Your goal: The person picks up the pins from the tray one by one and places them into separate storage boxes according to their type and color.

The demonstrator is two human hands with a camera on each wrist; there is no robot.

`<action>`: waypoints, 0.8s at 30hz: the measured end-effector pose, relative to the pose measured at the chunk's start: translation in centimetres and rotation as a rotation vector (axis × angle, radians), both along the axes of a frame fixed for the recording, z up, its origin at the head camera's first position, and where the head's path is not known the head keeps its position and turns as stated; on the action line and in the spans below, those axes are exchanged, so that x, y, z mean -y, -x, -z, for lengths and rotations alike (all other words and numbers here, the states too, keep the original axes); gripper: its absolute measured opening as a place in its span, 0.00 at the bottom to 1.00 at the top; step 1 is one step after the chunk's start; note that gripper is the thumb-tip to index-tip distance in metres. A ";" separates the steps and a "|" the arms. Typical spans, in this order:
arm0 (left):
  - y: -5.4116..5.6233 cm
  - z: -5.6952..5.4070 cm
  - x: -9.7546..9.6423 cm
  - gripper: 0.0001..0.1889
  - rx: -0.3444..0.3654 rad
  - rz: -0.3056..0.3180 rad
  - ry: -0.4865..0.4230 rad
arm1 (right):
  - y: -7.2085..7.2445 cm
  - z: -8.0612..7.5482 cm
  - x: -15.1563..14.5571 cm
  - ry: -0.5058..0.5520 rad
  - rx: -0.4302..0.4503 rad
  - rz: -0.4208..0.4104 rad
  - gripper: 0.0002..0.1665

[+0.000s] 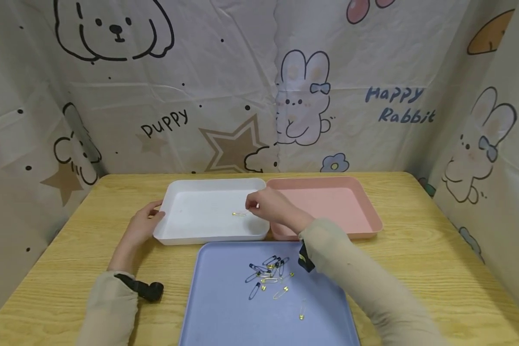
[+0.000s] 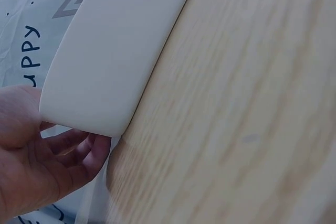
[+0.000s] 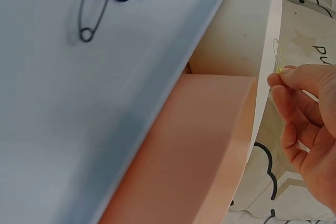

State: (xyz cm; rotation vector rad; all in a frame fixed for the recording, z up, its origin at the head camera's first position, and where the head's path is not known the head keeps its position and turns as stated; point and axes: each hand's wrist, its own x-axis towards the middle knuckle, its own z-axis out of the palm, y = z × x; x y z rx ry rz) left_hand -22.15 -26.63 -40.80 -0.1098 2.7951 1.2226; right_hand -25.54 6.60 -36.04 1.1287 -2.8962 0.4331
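Note:
My left hand [image 1: 143,223] holds the left end of the white tray [image 1: 207,236], with its curled fingers [image 2: 79,153] against the tray's end wall in the left wrist view. Over the right part of that tray, my right hand [image 1: 265,204] pinches a gold safety pin [image 3: 278,56] between thumb and forefinger. In the head view a gold safety pin [image 1: 239,214] shows against the white tray floor, just left of the right fingertips. Several black and gold safety pins [image 1: 270,271] lie in a loose heap on the blue tray [image 1: 225,317].
A pink tray [image 1: 341,206] stands against the white tray's right side, under my right forearm. The blue tray sits in front of both on the wooden table [image 1: 415,278]. A printed cloth [image 1: 225,86] hangs behind and at both sides.

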 end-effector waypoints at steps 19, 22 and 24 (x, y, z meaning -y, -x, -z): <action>0.1 0.0 -0.2 0.26 -0.012 -0.007 0.009 | 1.6 1.5 2.2 -0.049 0.050 0.098 0.07; 0.0 0.0 -0.2 0.26 -0.016 -0.009 0.008 | 1.8 1.6 2.4 -0.046 0.060 0.097 0.07; 0.1 0.0 -0.3 0.26 -0.018 -0.012 0.008 | 1.9 1.6 2.5 -0.037 0.058 0.097 0.07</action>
